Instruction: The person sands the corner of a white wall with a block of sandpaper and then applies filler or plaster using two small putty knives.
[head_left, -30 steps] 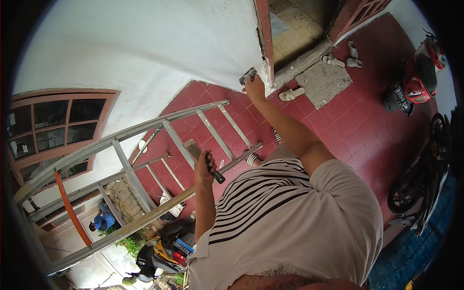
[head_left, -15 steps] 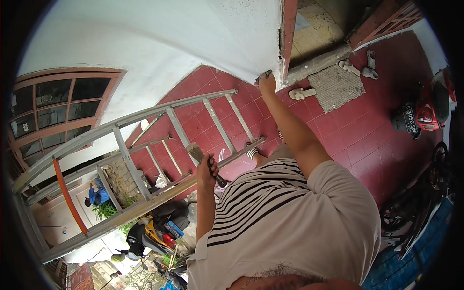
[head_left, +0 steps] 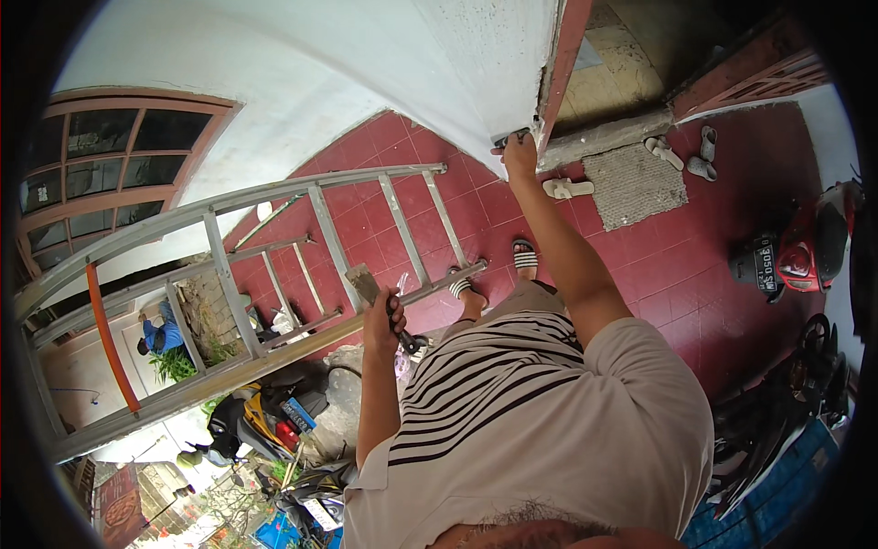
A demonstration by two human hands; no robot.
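My left hand (head_left: 382, 320) is closed round the dark handle of a putty knife (head_left: 362, 284), its wide, stained blade pointing up and away from me beside the ladder. Stretched far forward, my right hand (head_left: 520, 156) is closed on a small dark flat tool (head_left: 508, 137) at the edge of the white wall (head_left: 457, 82), next to the reddish door frame (head_left: 562, 69). The fingers hide most of that tool, so its kind cannot be made out.
An aluminium stepladder (head_left: 325, 242) stands close on my left. Beyond the red tiled floor (head_left: 631, 284) are a woven doormat (head_left: 636, 188), sandals (head_left: 569, 188) and a red motorcycle (head_left: 800, 261). At lower left are another motorcycle (head_left: 251, 421) and a person in blue (head_left: 165, 334).
The view has shifted slightly, and both my sandalled feet now show. My right hand stays at the wall edge with the dark tool; my left still holds the putty knife.
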